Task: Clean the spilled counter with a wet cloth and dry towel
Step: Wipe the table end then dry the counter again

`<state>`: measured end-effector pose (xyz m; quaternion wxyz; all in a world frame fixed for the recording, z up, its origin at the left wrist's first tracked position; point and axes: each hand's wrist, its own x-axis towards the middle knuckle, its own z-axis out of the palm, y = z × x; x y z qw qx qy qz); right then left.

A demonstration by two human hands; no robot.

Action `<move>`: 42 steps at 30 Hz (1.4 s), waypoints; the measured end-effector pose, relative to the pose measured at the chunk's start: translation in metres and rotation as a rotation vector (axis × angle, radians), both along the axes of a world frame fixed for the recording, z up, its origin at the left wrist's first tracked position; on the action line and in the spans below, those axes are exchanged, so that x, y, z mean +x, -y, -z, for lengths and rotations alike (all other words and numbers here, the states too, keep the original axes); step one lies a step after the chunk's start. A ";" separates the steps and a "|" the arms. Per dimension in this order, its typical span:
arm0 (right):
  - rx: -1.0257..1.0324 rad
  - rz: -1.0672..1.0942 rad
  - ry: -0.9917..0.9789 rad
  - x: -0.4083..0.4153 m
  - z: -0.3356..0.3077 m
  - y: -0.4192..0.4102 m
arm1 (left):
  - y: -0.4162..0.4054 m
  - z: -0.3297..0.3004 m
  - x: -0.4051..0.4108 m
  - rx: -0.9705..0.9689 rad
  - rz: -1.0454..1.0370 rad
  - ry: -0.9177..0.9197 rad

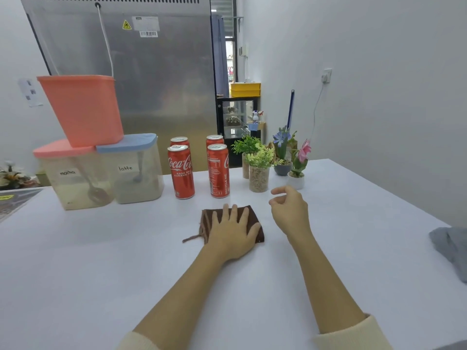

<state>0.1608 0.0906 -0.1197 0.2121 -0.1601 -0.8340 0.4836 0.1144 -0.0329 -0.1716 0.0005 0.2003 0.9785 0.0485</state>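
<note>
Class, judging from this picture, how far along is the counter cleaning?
Done: no spill shows on the white counter. In hand: the left hand presses flat on the brown cloth. Left: the grey towel lies untouched at the right edge; right hand idle.

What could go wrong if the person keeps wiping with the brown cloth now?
The left hand presses the brown cloth just in front of the cola cans; a forward wipe could knock one over. The right hand hovers close to the small plant pots, which might tip.

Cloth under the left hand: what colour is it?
Dark brown cloth, seen in the head view.
</note>
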 end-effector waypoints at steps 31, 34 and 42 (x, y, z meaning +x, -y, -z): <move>0.944 -0.635 0.426 0.085 0.047 0.175 | 0.276 -0.034 0.069 0.455 -0.464 0.027; 0.964 -0.648 0.395 0.113 0.052 0.187 | 0.273 -0.016 0.062 0.411 -0.395 0.002; 0.883 -0.328 0.489 0.110 0.055 0.225 | 0.279 -0.002 0.059 0.299 -0.274 -0.082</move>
